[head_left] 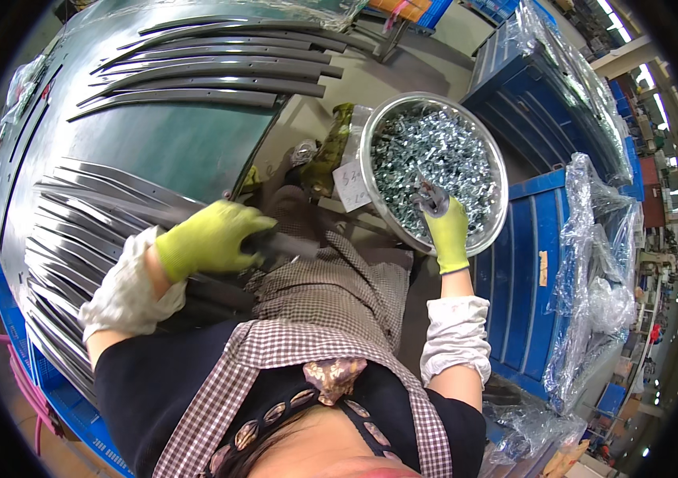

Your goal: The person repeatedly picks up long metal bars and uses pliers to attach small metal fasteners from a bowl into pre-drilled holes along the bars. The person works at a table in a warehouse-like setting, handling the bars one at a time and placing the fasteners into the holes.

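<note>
My left hand [213, 240], in a yellow-green glove with dark fingertips, is closed around a long dark curved strip [295, 245] near its end. The strip lies across in front of my apron, over the table's edge, and is partly blurred. On the right, my right hand [444, 223], in a matching glove, reaches into a round metal basin [501, 209] heaped with small shiny metal clips [435, 151]. Its dark fingertips are bunched together among the clips; what they hold is too small to tell.
Many similar dark strips [68, 263] lie side by side on the green table [172, 143], with another group [219, 68] farther back. Blue crates [514, 279] draped in clear plastic [594, 295] stand on the right. A paper tag [352, 187] hangs beside the basin.
</note>
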A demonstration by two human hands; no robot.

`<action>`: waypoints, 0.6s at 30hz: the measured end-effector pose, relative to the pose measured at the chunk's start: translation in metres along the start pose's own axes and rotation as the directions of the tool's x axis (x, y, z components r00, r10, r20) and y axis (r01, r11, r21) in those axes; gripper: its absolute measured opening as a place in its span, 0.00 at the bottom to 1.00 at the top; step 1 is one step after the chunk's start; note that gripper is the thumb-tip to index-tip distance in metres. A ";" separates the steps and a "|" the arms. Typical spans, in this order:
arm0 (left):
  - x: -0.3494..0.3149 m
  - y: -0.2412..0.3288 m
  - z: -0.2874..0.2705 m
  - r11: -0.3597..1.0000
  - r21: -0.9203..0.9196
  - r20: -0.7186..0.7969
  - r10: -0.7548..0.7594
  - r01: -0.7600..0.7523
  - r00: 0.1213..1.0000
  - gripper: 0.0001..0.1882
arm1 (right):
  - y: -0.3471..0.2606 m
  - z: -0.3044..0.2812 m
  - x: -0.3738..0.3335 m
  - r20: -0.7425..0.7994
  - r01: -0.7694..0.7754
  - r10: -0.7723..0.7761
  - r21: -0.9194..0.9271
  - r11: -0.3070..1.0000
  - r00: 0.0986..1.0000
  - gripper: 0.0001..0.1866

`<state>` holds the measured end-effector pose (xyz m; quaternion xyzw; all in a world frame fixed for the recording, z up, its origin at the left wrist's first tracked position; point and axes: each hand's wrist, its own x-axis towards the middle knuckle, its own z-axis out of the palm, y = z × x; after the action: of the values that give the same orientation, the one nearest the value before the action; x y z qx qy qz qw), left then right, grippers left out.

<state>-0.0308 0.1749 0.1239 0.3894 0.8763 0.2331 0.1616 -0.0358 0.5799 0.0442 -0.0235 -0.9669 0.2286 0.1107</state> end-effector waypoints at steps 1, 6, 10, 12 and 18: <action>-0.014 -0.002 0.001 0.994 -0.103 0.032 -0.024 0.028 0.999 0.24 | 0.010 0.002 0.009 -0.012 -0.021 0.020 -0.096 0.995 1.000 0.17; -0.042 0.007 -0.055 0.996 -0.087 0.325 0.002 0.028 0.946 0.25 | 0.034 0.012 0.055 -0.033 -0.074 0.069 -0.192 0.979 0.997 0.31; -0.003 -0.026 -0.089 0.966 -0.226 -0.045 -0.141 0.127 0.989 0.21 | 0.025 0.028 0.085 -0.009 -0.122 0.122 -0.198 0.973 0.992 0.34; 0.026 -0.075 -0.082 0.979 0.150 -0.252 -0.099 0.140 0.963 0.20 | 0.026 0.036 0.094 -0.001 -0.192 0.197 -0.226 0.955 0.980 0.35; 0.066 -0.190 -0.042 0.671 0.461 -0.532 -0.315 0.581 0.786 0.33 | 0.056 0.052 0.104 -0.019 -0.182 0.185 -0.284 0.941 0.983 0.20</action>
<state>-0.2080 0.1014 0.0507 0.1285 0.9857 -0.0308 -0.1043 -0.1487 0.6174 -0.0050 -0.1283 -0.9837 0.0966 0.0807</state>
